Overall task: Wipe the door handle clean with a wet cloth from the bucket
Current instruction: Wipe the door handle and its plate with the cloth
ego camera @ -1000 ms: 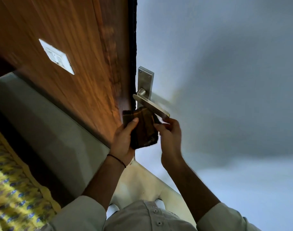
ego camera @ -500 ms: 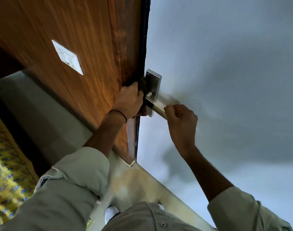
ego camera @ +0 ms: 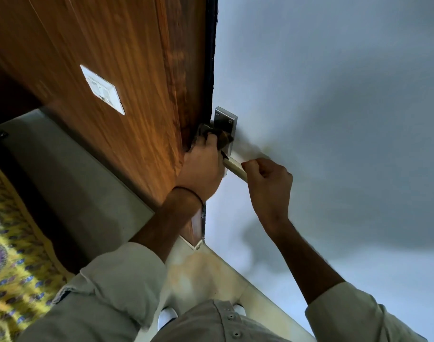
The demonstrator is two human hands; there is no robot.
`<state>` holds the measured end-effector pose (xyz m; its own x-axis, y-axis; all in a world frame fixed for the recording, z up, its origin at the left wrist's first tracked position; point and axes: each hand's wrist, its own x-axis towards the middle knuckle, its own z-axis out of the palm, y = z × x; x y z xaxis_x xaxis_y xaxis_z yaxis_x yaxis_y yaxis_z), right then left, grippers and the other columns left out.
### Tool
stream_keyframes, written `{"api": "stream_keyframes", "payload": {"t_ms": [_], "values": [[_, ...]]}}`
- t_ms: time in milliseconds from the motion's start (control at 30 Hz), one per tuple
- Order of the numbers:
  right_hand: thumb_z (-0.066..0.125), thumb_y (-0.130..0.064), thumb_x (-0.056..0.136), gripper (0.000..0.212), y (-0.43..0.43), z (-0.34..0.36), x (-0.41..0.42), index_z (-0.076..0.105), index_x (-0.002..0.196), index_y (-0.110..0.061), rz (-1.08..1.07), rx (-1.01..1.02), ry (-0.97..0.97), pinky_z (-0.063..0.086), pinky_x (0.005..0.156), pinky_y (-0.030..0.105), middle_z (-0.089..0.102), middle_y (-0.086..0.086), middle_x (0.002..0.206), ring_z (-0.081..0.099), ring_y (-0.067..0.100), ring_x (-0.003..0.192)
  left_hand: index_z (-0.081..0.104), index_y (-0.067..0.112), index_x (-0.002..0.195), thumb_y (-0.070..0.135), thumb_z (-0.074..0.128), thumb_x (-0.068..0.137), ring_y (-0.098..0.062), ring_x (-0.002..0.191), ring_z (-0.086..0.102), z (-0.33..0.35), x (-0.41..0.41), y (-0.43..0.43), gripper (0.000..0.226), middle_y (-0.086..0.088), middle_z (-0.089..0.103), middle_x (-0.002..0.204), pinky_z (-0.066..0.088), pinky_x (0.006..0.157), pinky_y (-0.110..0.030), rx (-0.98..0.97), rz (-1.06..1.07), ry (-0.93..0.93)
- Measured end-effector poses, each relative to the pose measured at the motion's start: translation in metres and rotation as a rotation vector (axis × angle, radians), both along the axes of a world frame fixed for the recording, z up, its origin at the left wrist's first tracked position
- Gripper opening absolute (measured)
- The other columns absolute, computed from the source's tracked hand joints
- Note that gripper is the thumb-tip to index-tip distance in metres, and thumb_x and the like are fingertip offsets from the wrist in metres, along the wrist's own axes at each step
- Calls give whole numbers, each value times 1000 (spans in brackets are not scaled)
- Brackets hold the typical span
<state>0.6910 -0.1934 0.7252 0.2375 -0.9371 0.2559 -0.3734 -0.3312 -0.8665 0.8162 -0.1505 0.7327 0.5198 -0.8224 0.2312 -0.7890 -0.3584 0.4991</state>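
1. The door handle [ego camera: 234,166], a metal lever on a rectangular backplate [ego camera: 225,120], is seen fixed on the pale door face [ego camera: 334,95], close to the door's dark edge.
2. A dark cloth [ego camera: 219,138] is pressed against the lower part of the backplate, at the root of the lever, by the left hand [ego camera: 202,166], whose fingers are clenched around it.
3. The free end of the lever is gripped in the closed fist of the right hand [ego camera: 269,183]; only a short stretch of the lever is visible between the two hands.
4. A thin dark band [ego camera: 188,192] is worn on the left wrist.
5. A white switch plate [ego camera: 102,89] is mounted on the wooden panel [ego camera: 124,70] to the left of the door.
6. Pale rolled sleeves [ego camera: 122,275] are seen on both forearms.
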Motion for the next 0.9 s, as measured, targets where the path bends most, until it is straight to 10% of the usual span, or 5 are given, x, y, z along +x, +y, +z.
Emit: {"api": "stream_keyframes", "payload": {"t_ms": [200, 500, 900], "values": [[55, -12, 89, 32, -2, -2, 1, 57, 61, 2, -1, -2, -10, 23, 44, 17, 39, 7, 49, 33, 12, 46, 45, 1, 133, 13, 47, 97, -43, 119, 53, 5, -2, -2, 38, -27, 53, 132, 44, 101, -49, 102, -30, -127], [53, -15, 90, 33, -5, -2, 0, 58, 60, -1, -4, -1, 4, 24, 43, 16, 36, 0, 46, 34, 12, 44, 68, 10, 94, 24, 50, 91, -33, 92, 66, 12, 38, -15, 24, -14, 70, 92, 55, 80, -36, -42, 249, 1134], [51, -19, 88, 31, -5, -7, 1, 62, 64, -2, -14, 11, -15, 34, 50, 34, 57, 11, 57, 50, 25, 53, 49, 3, 124, 2, 53, 88, -44, 114, 55, -9, -9, -3, 37, -25, 47, 131, 51, 94, -51, 11, 41, -190]]}}
